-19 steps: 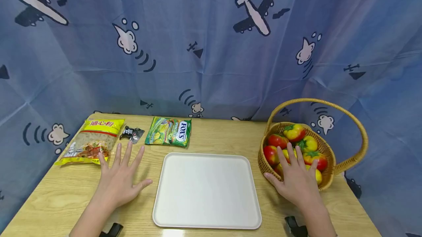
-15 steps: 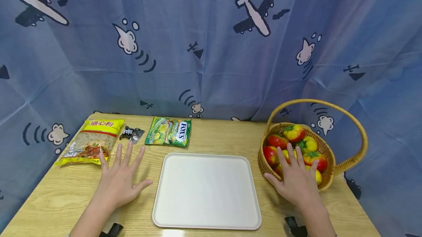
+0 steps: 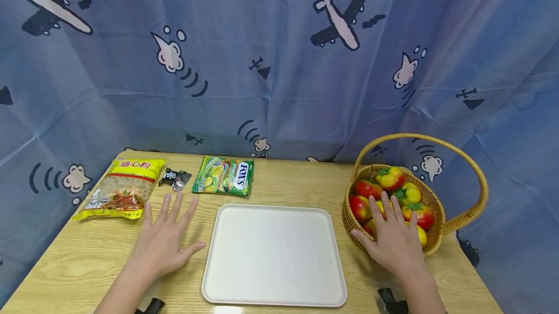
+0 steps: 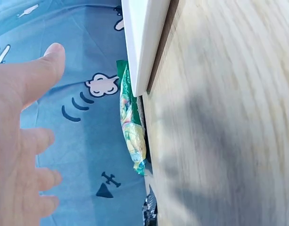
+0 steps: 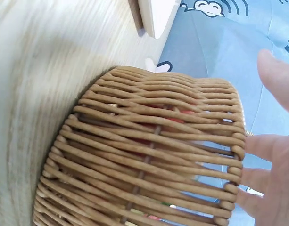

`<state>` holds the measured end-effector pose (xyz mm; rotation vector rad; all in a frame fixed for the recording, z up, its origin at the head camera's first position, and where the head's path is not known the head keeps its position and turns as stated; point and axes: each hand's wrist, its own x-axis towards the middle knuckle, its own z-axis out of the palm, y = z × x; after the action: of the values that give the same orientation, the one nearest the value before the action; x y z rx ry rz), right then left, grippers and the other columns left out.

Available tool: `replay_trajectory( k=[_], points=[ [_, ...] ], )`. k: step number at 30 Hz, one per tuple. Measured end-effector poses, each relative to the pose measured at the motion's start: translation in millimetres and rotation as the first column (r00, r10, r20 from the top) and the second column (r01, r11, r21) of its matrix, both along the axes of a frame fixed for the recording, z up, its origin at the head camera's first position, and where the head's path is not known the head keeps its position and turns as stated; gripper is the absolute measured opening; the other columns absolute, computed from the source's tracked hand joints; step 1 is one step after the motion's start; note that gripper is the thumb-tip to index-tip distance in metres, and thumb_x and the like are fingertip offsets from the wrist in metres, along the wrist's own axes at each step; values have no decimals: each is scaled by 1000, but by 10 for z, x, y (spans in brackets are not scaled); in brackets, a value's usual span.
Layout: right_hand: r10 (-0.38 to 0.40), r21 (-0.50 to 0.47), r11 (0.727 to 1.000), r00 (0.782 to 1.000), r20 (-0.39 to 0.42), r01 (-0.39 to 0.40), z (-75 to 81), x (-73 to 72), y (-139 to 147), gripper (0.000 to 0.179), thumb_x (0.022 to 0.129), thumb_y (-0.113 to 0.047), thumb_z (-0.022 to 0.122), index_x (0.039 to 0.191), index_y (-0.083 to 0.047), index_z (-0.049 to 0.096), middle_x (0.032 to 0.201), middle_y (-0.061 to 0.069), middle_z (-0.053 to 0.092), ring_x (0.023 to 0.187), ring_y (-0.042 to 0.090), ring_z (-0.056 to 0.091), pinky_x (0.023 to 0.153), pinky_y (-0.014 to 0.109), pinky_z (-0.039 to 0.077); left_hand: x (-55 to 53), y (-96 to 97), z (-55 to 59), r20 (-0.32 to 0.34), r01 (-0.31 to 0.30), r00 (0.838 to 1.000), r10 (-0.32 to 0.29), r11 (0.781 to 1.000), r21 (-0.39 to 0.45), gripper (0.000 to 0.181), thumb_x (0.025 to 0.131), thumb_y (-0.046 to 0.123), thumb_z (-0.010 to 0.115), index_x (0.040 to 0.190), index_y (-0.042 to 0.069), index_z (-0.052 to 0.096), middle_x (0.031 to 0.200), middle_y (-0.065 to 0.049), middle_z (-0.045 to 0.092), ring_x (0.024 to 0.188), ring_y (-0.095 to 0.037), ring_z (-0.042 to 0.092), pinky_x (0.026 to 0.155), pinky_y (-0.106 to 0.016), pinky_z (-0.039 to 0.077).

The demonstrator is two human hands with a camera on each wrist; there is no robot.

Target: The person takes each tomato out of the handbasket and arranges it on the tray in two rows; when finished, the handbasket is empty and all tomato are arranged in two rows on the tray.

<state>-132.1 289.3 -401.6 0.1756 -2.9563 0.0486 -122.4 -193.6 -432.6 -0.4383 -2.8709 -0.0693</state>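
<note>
My left hand hovers over the table, fingers spread, between the yellow bag of macaroni and the white tray. In the left wrist view nothing lies within its fingers. Over the near rim of the wicker basket hangs my right hand, its fingers spread and partly hiding the red and yellow tomato-like fruits inside. The right wrist view has the basket's woven side up close, with my fingers just beyond its rim; whether they touch cannot be told.
A green FOX'S candy bag lies behind the tray. Beside it, to the left, is a small black packet. The basket's tall handle arches up and to the right. A blue patterned curtain hangs behind the table.
My left hand has shifted slightly to the right and away from the macaroni bag. The right hand keeps nearly the same place by the basket. The head view has tilted very slightly.
</note>
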Motion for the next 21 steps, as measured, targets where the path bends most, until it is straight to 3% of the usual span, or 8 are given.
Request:
replay_trajectory(
  k=[6,11,14,17,21],
  points=[
    [26,-54,998,1000,-11,-27,40,-1,10,90,86,-62,53,149,-4,26,155,23,21,141,45,18,106,74,12,7,38,-42,32,75,997,-77,996,54,91,81,61,60,153,19,21,158,-20,12,142,-44,16,112,-68,10],
    [40,-137,990,999,-9,-41,91,2,15,90,88,-56,56,151,-5,19,156,21,21,141,44,20,111,68,12,-15,87,-83,83,161,982,-170,981,113,88,83,56,62,153,20,22,158,-15,14,143,-39,20,113,-64,18],
    [42,-175,984,999,-6,-43,114,2,13,88,88,-54,57,152,-7,18,155,20,22,142,42,19,113,66,12,-27,118,-121,128,218,962,-241,961,173,83,84,50,64,152,20,25,158,-11,18,143,-37,23,113,-61,21],
    [48,-197,979,999,-10,-49,124,-3,13,86,89,-53,56,152,-7,20,155,20,23,141,42,21,113,65,14,-34,143,-169,178,265,932,-315,930,255,76,85,43,66,149,20,32,157,-9,22,141,-38,27,113,-60,24],
    [65,-224,972,997,-30,-70,119,-20,15,84,89,-52,57,151,-7,22,155,19,25,140,42,25,112,63,19,-48,154,-240,271,269,885,-379,890,367,67,85,35,68,145,19,42,156,-8,26,140,-37,29,112,-56,28]
  ],
)
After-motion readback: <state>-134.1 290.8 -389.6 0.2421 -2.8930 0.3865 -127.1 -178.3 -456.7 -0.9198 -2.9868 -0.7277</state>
